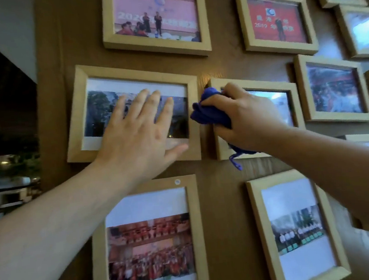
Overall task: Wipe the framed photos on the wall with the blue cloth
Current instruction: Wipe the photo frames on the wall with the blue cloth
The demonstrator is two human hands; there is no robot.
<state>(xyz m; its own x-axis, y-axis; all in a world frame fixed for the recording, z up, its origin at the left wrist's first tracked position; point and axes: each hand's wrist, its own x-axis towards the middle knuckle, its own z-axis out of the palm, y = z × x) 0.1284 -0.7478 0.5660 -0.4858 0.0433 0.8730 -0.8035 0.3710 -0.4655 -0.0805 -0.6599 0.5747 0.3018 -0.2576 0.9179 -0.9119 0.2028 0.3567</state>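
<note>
Bare forearms reach up: left hand (138, 130) spread flat on a frame (132, 113), right hand (244, 119) bunching the wrinkled blue cloth (208, 113), hiding the neighbouring photo (271, 103).

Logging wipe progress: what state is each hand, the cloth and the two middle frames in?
Left hand: open, flat on left wooden frame.
Right hand: grip closed around bunched blue cloth.
Blue cloth: at left edge of middle wooden frame.
Both frames: hanging on wall.

"2020" on pink-backed photo (155, 17), "2019" on red-backed photo (277, 21), other characters blurred
</note>
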